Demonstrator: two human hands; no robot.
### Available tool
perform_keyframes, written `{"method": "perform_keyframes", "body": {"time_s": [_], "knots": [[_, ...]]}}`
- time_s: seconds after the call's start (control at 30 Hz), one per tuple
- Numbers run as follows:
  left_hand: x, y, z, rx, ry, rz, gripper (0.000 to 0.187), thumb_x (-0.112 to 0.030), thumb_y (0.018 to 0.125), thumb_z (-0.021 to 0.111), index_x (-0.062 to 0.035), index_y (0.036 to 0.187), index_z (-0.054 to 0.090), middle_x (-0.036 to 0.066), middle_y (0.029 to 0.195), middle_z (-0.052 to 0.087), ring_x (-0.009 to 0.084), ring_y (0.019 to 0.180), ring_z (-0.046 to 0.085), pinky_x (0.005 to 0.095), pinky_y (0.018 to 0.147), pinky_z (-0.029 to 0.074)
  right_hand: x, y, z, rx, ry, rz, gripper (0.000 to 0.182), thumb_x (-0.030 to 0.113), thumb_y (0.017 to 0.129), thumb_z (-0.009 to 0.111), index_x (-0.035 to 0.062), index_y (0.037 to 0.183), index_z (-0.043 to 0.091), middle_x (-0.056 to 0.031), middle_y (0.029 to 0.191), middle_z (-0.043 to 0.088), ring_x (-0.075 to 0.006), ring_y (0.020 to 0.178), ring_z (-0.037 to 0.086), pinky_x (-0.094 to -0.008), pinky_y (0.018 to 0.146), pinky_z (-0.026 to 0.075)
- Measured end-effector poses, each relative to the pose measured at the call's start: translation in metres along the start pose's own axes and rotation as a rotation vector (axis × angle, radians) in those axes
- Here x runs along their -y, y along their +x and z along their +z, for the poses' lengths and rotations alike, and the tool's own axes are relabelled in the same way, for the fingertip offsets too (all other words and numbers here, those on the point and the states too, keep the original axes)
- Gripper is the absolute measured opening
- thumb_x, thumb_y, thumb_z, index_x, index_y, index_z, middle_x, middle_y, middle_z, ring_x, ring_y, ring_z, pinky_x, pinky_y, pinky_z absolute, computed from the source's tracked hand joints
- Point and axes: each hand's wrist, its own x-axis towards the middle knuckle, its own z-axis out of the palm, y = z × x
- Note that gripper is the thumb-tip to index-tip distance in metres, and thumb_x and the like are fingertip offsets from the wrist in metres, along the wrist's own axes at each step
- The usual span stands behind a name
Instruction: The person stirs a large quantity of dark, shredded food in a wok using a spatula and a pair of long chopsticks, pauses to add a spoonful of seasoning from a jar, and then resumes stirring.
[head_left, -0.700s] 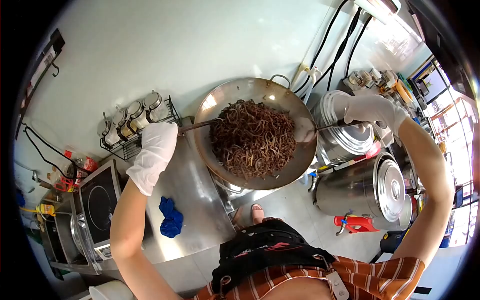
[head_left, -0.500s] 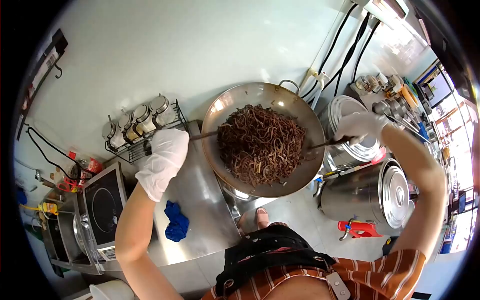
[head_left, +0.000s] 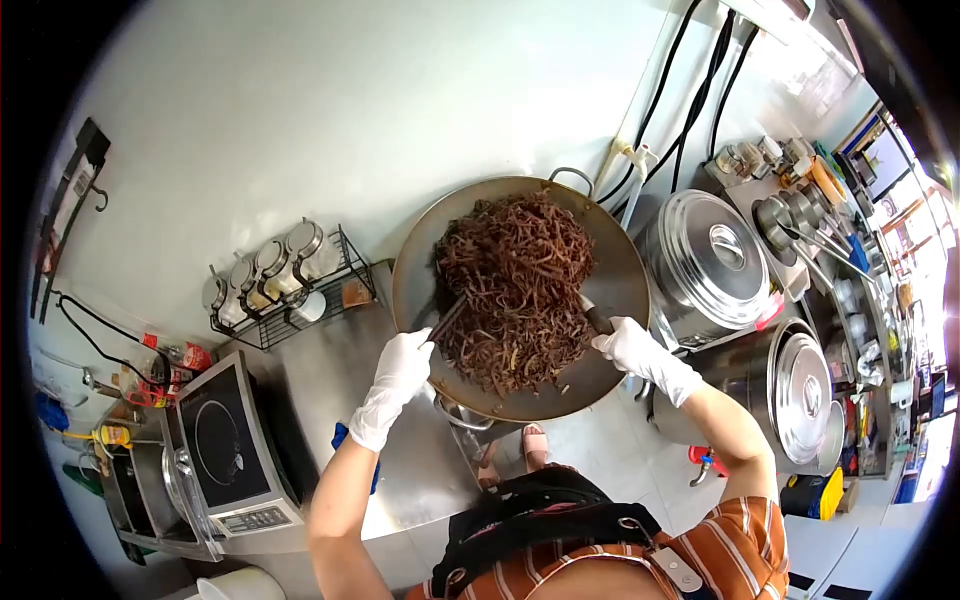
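Note:
Dark brown shredded food (head_left: 515,290) is heaped in a large round metal wok (head_left: 625,270) with loop handles. My left hand (head_left: 398,378), in a white glove, is closed on a dark utensil handle (head_left: 448,318) at the wok's left side, its far end against the heap. On the right side my gloved right hand (head_left: 645,355) grips a second utensil (head_left: 597,314), whose tip is hidden by the food. Both hands are near the wok's lower rim.
Lidded steel pots (head_left: 710,265) stand right of the wok. Left are a wire rack (head_left: 272,322) of jars, an induction cooker (head_left: 225,440) and a blue cloth (head_left: 341,434) partly behind my left forearm. Black hoses (head_left: 700,100) run down the wall.
Both hands have come inward and down toward the wok's lower rim, with their utensils. The food heap has shifted upward and piled higher.

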Motion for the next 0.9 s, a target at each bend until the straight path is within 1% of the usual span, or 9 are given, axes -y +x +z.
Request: {"method": "perform_keyframes", "body": {"time_s": [0.1,0.2,0.27,0.37,0.47,0.6,0.73,0.8,0.9], "knots": [[-0.009,-0.009,-0.008,-0.008,-0.092,-0.053,0.029,-0.017,0.087,0.060,-0.0020,0.112,0.065,0.025,0.099,0.064,0.0393,0.093,0.062,0.0398,0.080,0.051,-0.001,-0.014,-0.006,-0.037,-0.097,-0.044,0.022,0.019,0.087,0.063,-0.0014,0.091,0.054,-0.0016,0.062,0.049,-0.0080,0.042,0.041,-0.0266,0.036,0.029],[-0.012,-0.019,-0.015,-0.034,-0.116,-0.045,0.029,-0.016,0.087,0.059,-0.0022,0.112,0.065,0.025,0.099,0.064,0.0387,0.094,0.062,0.0389,0.080,0.051,0.005,-0.031,-0.009,-0.097,-0.297,-0.084,0.027,0.021,0.086,0.064,-0.0041,0.090,0.054,-0.0069,0.063,0.053,-0.0158,0.047,0.049,-0.0312,0.043,0.038],[-0.008,-0.024,-0.020,-0.045,-0.115,-0.037,0.030,-0.016,0.088,0.059,-0.0030,0.114,0.064,0.025,0.099,0.064,0.0386,0.095,0.062,0.0389,0.081,0.050,0.006,-0.042,-0.009,-0.198,-0.532,-0.245,0.033,0.024,0.084,0.065,-0.0068,0.091,0.054,-0.0161,0.067,0.058,-0.0289,0.058,0.059,-0.0381,0.056,0.046],[-0.007,-0.036,-0.027,-0.050,-0.141,-0.057,0.030,-0.016,0.088,0.059,-0.0039,0.116,0.064,0.025,0.096,0.064,0.0380,0.090,0.064,0.0380,0.077,0.050,0.002,-0.054,-0.008,-0.242,-0.560,-0.302,0.035,0.024,0.082,0.066,-0.0071,0.092,0.053,-0.0239,0.070,0.060,-0.0396,0.071,0.062,-0.0434,0.067,0.047],[-0.009,-0.046,-0.033,-0.022,-0.191,-0.142,0.031,-0.015,0.088,0.058,-0.0044,0.116,0.063,0.025,0.094,0.064,0.0374,0.086,0.064,0.0375,0.075,0.049,-0.005,-0.058,-0.007,-0.312,-0.646,-0.380,0.032,0.022,0.082,0.066,-0.0055,0.089,0.051,-0.0256,0.071,0.061,-0.0423,0.073,0.063,-0.0453,0.066,0.048],[0.002,-0.054,-0.034,-0.024,-0.171,-0.171,0.030,-0.016,0.089,0.057,-0.0053,0.116,0.064,0.023,0.093,0.065,0.0373,0.086,0.064,0.0381,0.075,0.050,-0.011,-0.057,-0.005,-0.449,-0.876,-0.381,0.029,0.020,0.080,0.067,-0.0012,0.089,0.050,-0.0206,0.071,0.063,-0.0367,0.066,0.065,-0.0433,0.061,0.051],[0.018,-0.056,-0.042,-0.077,-0.066,-0.075,0.029,-0.017,0.089,0.056,-0.0063,0.114,0.065,0.021,0.094,0.066,0.0379,0.088,0.063,0.0408,0.076,0.050,-0.002,-0.059,-0.017,-0.712,-1.394,-0.720,0.011,0.009,0.078,0.058,0.0040,0.083,0.050,-0.0078,0.061,0.057,-0.0201,0.047,0.060,-0.0317,0.042,0.047],[0.023,-0.053,-0.049,-0.053,0.141,0.052,0.029,-0.019,0.089,0.054,-0.0076,0.112,0.066,0.019,0.097,0.066,0.0382,0.091,0.062,0.0438,0.079,0.050,0.015,-0.057,-0.026,-0.801,-1.506,-0.721,0.016,0.010,0.078,0.058,0.0006,0.091,0.054,-0.0060,0.063,0.058,-0.0179,0.048,0.061,-0.0302,0.042,0.047],[0.000,-0.052,-0.073,0.027,0.248,-0.014,0.030,-0.021,0.089,0.053,-0.0070,0.112,0.066,0.019,0.100,0.066,0.0376,0.094,0.062,0.0435,0.083,0.049,0.060,-0.079,-0.025,-0.800,-1.698,-0.694,0.035,0.013,0.081,0.055,-0.0028,0.112,0.056,-0.0052,0.068,0.058,-0.0152,0.053,0.060,-0.0283,0.043,0.046]]}}
